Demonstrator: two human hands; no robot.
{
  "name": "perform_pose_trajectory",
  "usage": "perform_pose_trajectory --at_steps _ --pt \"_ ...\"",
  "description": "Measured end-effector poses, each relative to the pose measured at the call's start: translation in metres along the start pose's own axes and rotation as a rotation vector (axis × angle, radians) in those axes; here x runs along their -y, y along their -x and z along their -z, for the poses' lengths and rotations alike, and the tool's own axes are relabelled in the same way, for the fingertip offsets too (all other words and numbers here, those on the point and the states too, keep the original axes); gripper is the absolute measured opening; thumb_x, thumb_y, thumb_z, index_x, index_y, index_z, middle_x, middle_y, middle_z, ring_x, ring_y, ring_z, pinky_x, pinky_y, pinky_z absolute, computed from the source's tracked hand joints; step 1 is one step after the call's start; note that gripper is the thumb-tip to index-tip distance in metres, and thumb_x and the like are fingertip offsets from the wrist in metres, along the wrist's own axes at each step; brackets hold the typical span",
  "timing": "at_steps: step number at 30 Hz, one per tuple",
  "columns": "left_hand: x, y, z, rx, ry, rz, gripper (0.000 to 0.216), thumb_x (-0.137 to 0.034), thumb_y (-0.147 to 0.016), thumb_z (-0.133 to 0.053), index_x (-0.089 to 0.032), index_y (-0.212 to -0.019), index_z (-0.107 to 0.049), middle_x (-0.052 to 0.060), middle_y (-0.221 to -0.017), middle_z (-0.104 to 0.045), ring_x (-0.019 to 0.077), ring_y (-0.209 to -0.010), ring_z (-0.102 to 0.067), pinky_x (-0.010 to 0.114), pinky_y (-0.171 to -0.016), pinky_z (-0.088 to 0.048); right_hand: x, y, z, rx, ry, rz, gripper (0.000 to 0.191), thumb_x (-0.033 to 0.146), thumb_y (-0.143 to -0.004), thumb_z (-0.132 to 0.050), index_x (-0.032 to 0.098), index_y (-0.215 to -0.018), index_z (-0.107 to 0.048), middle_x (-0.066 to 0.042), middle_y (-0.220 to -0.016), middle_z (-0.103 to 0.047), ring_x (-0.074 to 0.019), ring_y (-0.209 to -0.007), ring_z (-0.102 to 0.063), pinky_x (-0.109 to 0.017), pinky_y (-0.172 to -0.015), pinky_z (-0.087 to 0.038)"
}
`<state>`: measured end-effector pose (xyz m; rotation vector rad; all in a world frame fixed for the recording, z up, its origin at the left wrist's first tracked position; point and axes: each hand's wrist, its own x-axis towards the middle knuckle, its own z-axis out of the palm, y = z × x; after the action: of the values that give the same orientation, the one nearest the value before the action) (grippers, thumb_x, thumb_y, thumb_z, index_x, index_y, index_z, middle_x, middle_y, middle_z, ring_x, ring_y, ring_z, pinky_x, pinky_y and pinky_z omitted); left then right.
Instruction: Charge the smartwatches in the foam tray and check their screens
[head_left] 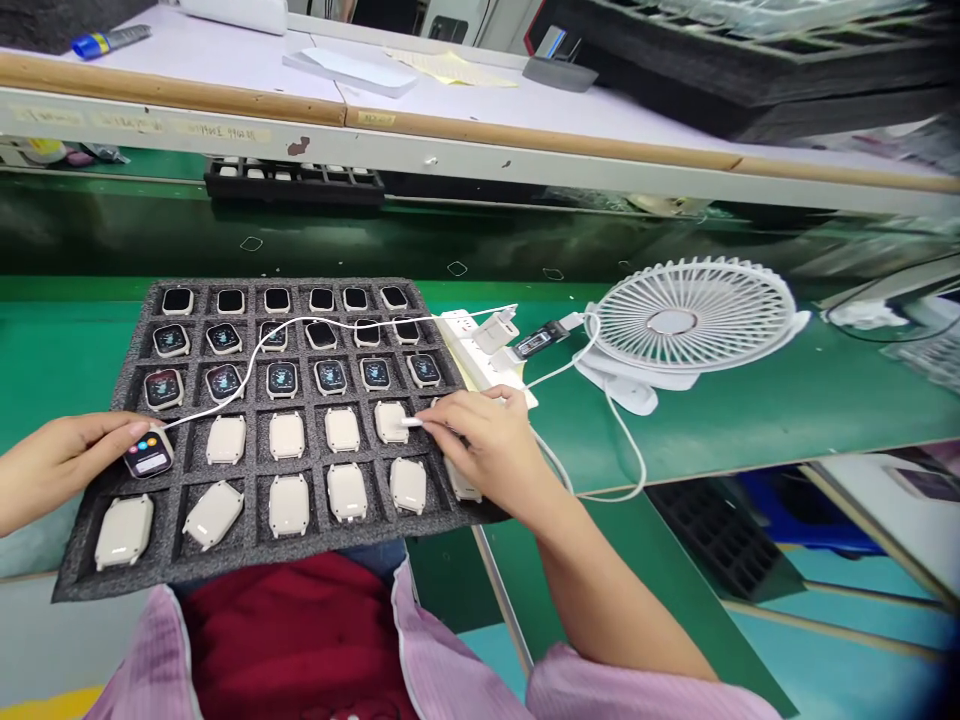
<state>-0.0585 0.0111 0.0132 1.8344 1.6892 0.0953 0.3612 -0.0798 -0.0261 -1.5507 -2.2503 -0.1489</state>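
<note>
L hand (79,458) thumb & fingers hold lit watch (152,454) at tray's (79,580) L edge, cable (264,341) end by it; R hand (491,440) pinches white tip (411,422) at face-down watch (390,424), same row, contact unclear. Best set tip flat & square, L steady, cable slack

White fan (671,322) stands on green bench (720,420). Shelf (225,62) above: blue-ended marker (112,42), white paper (349,72), yellow paper (450,68). Dark tray (731,535) lower right.
</note>
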Motion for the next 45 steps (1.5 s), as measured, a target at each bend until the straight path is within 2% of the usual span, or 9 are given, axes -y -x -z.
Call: perform_pose_trajectory --at_steps 4,10,15,18,21,26,33,39,45 --pt "0.000 0.003 -0.001 0.015 -0.009 -0.069 0.073 -0.082 -0.075 -0.047 -0.022 -0.105 -0.075 0.004 -0.124 -0.073 0.0330 -0.121 -0.062 0.039 -0.107 -0.045 0.009 0.000 -0.002 0.059 0.031 0.168 0.021 0.013 -0.099 -0.046 0.019 -0.097 -0.067 -0.004 -0.087 -0.073 -0.0193 -0.079 -0.066 -0.043 -0.095 -0.028" --pt "-0.004 0.005 -0.002 0.030 0.002 -0.126 0.057 -0.069 -0.084 -0.045 -0.021 -0.094 -0.075 0.005 -0.103 -0.078 0.0283 -0.096 -0.068 0.032 -0.084 -0.052 0.003 -0.004 -0.004 0.011 -0.120 0.108 0.021 0.023 -0.101 -0.041 0.022 -0.097 -0.061 -0.005 -0.087 -0.072 -0.0208 -0.077 -0.066 -0.040 -0.085 -0.038" --pt "-0.005 0.009 -0.008 -0.176 0.007 -0.110 0.041 -0.057 -0.083 -0.054 -0.020 -0.090 -0.071 0.004 -0.088 -0.074 0.0194 -0.072 -0.062 0.029 -0.069 -0.047 -0.011 -0.009 -0.025 -0.001 0.106 0.105 0.029 0.021 -0.099 -0.039 0.021 -0.089 -0.066 -0.006 -0.079 -0.071 -0.0239 -0.072 -0.065 -0.043 -0.081 -0.036" --pt "-0.011 0.011 -0.021 -0.264 0.047 -0.287 0.031 -0.050 -0.086 -0.059 -0.021 -0.088 -0.072 0.004 -0.092 -0.071 0.0176 -0.076 -0.060 0.029 -0.073 -0.046 -0.011 -0.013 -0.032 0.040 0.177 0.091 0.031 0.020 -0.097 -0.039 0.021 -0.090 -0.070 -0.006 -0.078 -0.068 -0.0230 -0.072 -0.063 -0.044 -0.083 -0.035" --pt "-0.021 0.013 -0.037 -0.143 0.060 -0.504 0.024 -0.041 -0.092 -0.060 -0.022 -0.089 -0.074 0.003 -0.090 -0.071 0.0179 -0.084 -0.062 0.031 -0.081 -0.044 -0.006 -0.016 -0.032 0.049 0.194 0.096 0.034 0.018 -0.096 -0.038 0.019 -0.090 -0.072 -0.007 -0.081 -0.066 -0.0228 -0.074 -0.063 -0.045 -0.086 -0.035" --pt "-0.035 0.011 -0.056 -0.190 -0.280 -0.624 0.010 -0.029 -0.093 -0.063 -0.025 -0.094 -0.073 0.001 -0.092 -0.071 0.0205 -0.091 -0.062 0.041 -0.093 -0.035 -0.001 -0.017 -0.028 0.058 0.216 0.077 0.032 0.017 -0.095 -0.040 0.019 -0.087 -0.072 -0.008 -0.084 -0.066 -0.0237 -0.078 -0.062 -0.047 -0.091 -0.033" --pt "-0.056 0.009 -0.048 -0.230 -0.710 -0.756 0.013 -0.023 -0.090 -0.062 -0.018 -0.099 -0.070 0.010 -0.096 -0.071 0.0307 -0.096 -0.061 0.052 -0.099 -0.038 0.002 -0.016 -0.025 0.122 0.202 -0.015 0.028 0.017 -0.096 -0.044 0.019 -0.084 -0.070 -0.007 -0.089 -0.068 -0.0219 -0.083 -0.061 -0.048 -0.098 -0.029" --pt "-0.045 -0.009 -0.024 -0.082 -0.272 -0.580 0.041 -0.051 -0.095 -0.048 -0.021 -0.110 -0.070 0.007 -0.099 -0.075 0.0268 -0.091 -0.067 0.044 -0.093 -0.047 0.006 -0.018 -0.023 0.073 0.224 -0.027 0.028 0.015 -0.094 -0.047 0.019 -0.079 -0.071 -0.005 -0.086 -0.067 -0.0218 -0.081 -0.061 -0.047 -0.097 -0.025" --pt "-0.040 -0.009 -0.017 0.126 -0.006 -0.512 0.045 -0.058 -0.093 -0.048 -0.023 -0.104 -0.073 0.005 -0.108 -0.076 0.0239 -0.096 -0.069 0.032 -0.086 -0.052 0.023 -0.023 -0.009 -0.164 0.280 -0.049 0.024 0.018 -0.097 -0.053 0.019 -0.082 -0.072 -0.005 -0.087 -0.071 -0.0209 -0.077 -0.062 -0.047 -0.099 -0.024"
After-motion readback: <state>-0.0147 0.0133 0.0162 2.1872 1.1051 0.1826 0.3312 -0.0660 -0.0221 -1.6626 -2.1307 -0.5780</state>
